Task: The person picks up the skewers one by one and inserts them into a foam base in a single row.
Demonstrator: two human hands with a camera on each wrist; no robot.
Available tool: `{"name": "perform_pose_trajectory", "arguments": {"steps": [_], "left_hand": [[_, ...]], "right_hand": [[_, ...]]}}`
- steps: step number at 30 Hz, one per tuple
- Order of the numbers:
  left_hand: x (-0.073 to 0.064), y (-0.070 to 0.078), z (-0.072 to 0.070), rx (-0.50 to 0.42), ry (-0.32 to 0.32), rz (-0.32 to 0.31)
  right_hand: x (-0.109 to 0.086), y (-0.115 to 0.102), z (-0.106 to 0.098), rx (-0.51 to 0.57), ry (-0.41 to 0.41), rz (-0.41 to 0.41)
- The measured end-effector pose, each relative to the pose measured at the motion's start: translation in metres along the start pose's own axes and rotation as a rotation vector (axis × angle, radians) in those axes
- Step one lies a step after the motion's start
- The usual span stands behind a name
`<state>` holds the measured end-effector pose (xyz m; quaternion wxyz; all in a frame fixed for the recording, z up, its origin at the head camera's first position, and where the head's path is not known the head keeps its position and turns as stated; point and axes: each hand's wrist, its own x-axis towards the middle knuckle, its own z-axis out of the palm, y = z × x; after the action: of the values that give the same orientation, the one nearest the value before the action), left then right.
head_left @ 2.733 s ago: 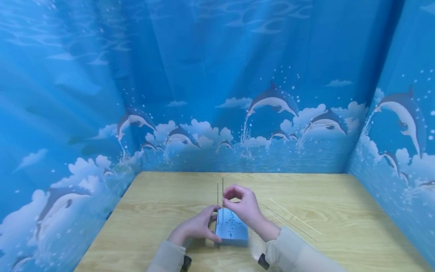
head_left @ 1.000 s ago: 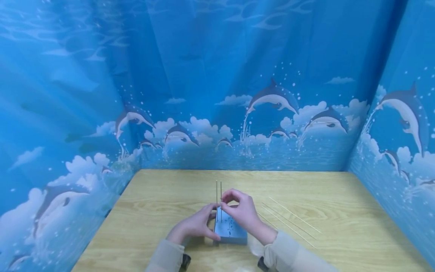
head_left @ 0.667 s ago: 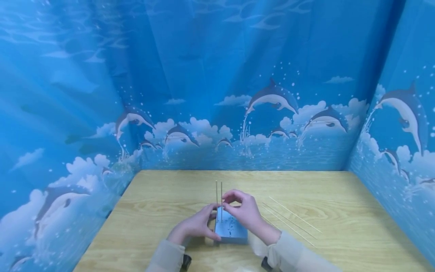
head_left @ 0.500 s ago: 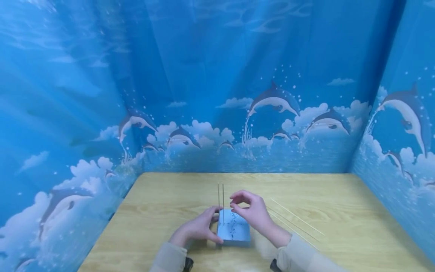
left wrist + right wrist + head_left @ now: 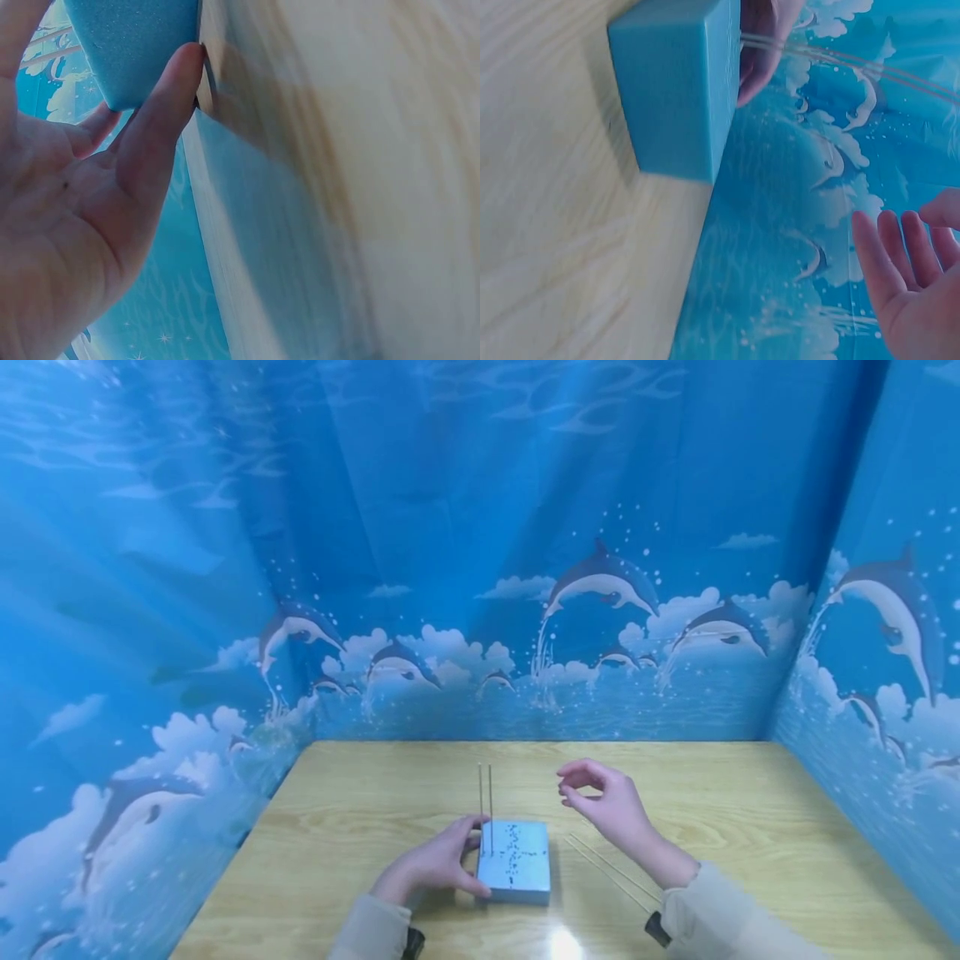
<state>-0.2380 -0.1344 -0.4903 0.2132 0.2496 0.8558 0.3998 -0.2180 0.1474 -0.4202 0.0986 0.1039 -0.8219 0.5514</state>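
Tan sticks (image 5: 609, 875) lie nr block (image 5: 534, 872), partly hidden by R forearm (image 5: 670, 862)

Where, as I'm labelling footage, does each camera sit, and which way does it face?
Head: on the head, facing forward and down at the blue block; left hand, right hand, sleeves show.
Left wrist: on that wrist, facing the block; left hand shows.
Right wrist: on that wrist, facing the block's side; both hands show.
Head and right wrist share two upright sticks.
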Motion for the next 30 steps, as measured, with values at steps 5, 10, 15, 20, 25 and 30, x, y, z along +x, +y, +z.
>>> {"name": "perform_pose_trajectory", "arguments": {"steps": [5,10,15,20,25,30], "left_hand": [[0.0,-0.001,0.0,-0.014,0.003,-0.004],[0.0,0.001,-0.001,-0.02,0.002,-0.012],[0.001,-0.001,-0.001,-0.026,-0.009,-0.007],[0.001,-0.003,0.001,-0.022,-0.008,0.003],[-0.001,0.0,0.0,-0.013,0.004,0.009],[-0.002,0.001,0.0,-0.011,0.008,0.008]], "right_hand": [[0.005,0.0,-0.019,-0.141,-0.009,-0.025],[0.011,0.003,-0.037,-0.297,-0.013,-0.063],[0.014,0.007,-0.052,-0.394,-0.054,-0.06],[0.017,0.016,-0.065,-0.417,-0.105,-0.018],[0.021,0.032,-0.075,-0.417,-0.119,0.033],[0.024,0.047,-0.084,-0.412,-0.14,0.097]]}}
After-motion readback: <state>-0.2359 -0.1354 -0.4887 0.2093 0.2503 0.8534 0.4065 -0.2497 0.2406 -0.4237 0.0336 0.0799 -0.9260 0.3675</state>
